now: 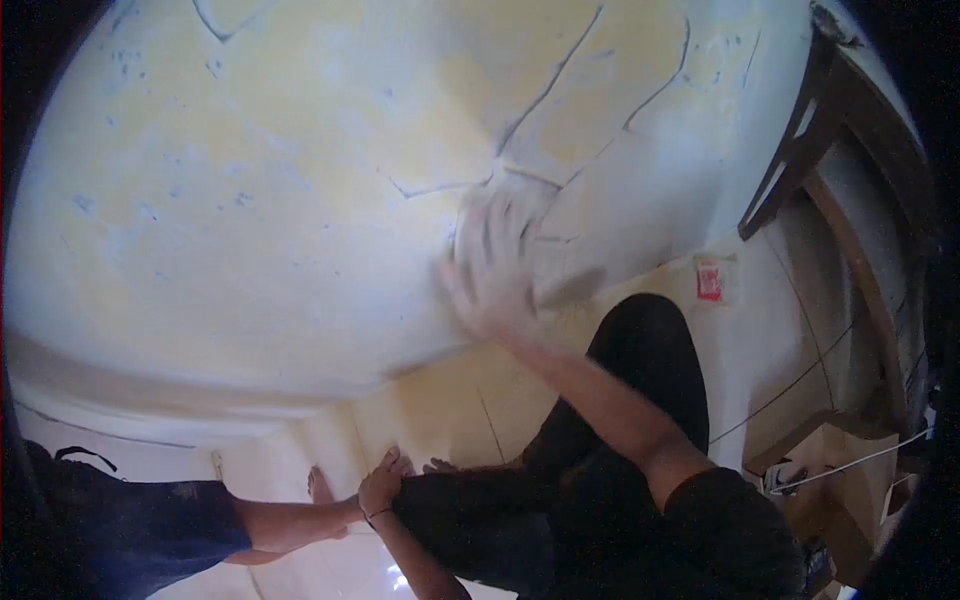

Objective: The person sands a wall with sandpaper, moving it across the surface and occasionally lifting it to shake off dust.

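My right hand [495, 275] is raised against a pale yellow-white wall [270, 190] marked with dark cracks. Its fingers are blurred by motion and look dusty. Under the fingers shows a pale patch, perhaps a thin sheet pressed to the surface; blur hides what it is. Lower down, my left hand [383, 485] lies over the knee of my dark trousers, its fingers stretched out and a thin dark band around its wrist.
Another person's bare leg [295, 525] and dark shorts are at lower left. A red-and-white packet [710, 280] lies on the tiled floor [760, 350] beside the wall. Dark wooden furniture [815, 130] stands at right, above an open cardboard box [835, 460].
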`<state>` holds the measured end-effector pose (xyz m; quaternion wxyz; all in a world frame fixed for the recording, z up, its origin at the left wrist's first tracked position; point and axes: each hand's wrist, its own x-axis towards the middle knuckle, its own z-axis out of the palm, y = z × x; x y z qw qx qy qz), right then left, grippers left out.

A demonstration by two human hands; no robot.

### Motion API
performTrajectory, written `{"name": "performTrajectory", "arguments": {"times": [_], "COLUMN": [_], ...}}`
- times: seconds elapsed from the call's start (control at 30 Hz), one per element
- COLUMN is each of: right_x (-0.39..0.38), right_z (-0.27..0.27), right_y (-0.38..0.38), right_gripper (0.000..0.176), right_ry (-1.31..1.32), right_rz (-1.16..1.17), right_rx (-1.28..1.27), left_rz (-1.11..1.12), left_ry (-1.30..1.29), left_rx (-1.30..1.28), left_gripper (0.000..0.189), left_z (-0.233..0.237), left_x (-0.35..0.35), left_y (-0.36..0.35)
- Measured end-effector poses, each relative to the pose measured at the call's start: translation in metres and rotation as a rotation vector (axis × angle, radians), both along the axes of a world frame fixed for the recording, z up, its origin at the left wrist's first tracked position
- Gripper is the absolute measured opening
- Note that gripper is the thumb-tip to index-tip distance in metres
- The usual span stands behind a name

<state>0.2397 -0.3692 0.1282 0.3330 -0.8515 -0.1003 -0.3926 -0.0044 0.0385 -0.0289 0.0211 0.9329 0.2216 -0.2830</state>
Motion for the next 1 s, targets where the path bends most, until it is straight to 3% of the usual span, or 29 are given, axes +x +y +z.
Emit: {"name": "performTrajectory", "arguments": {"times": [0.07,0.13,0.17,0.23,0.33,0.4,0.47,0.57,0.63,0.7,0.77,0.87,0.93,1.0], "right_x": [0.014,0.019,0.023,0.007,-0.013,0.006,0.016,0.025,0.006,-0.010,-0.001,0.023,0.035,0.029], "right_z": [0.054,0.051,0.046,-0.020,-0.039,-0.003,0.054,0.051,-0.008,-0.068,-0.029,0.060,0.060,0.043], "right_y": [-0.032,-0.035,-0.035,-0.008,0.017,0.003,-0.035,-0.044,-0.009,0.020,0.012,-0.040,-0.045,-0.034], "right_gripper": [0.072,0.071,0.070,0.069,0.067,0.067,0.068,0.068,0.067,0.067,0.067,0.068,0.069,0.069], "right_ry": [-0.175,-0.141,-0.127,-0.015,0.222,-0.044,-0.176,-0.169,0.105,0.170,0.051,-0.161,-0.202,-0.110], "right_rz": [-0.126,-0.179,-0.204,-0.048,0.160,-0.010,-0.172,-0.285,-0.130,0.149,0.016,-0.239,-0.276,-0.205], "right_rx": [0.234,0.213,0.204,-0.119,-0.122,0.041,0.237,0.171,-0.116,-0.180,-0.084,0.185,0.213,0.101], "left_rz": [0.024,0.012,-0.020,-0.005,0.076,0.092,0.083,0.039,-0.020,-0.118,-0.085,-0.244,-0.229,-0.018], "left_ry": [-0.083,-0.034,0.054,0.140,0.130,0.066,0.099,0.121,0.133,0.182,0.145,-0.001,-0.015,0.121], "left_rx": [-0.024,0.045,0.118,0.175,0.156,0.139,0.118,0.093,0.117,0.181,0.178,0.096,0.099,0.194], "left_gripper": [0.049,0.048,0.048,0.049,0.050,0.051,0.051,0.051,0.051,0.052,0.052,0.053,0.053,0.054], "left_z": [0.035,0.049,0.049,0.050,0.071,0.087,0.068,0.033,0.027,0.032,0.056,0.053,0.051,0.066], "left_x": [-0.005,0.006,0.012,0.026,0.033,0.022,0.008,0.010,0.020,0.021,0.021,-0.004,0.002,0.024], "left_y": [-0.028,-0.050,-0.049,-0.057,-0.069,-0.086,-0.059,-0.029,-0.032,-0.033,-0.049,-0.039,-0.046,-0.067]}}
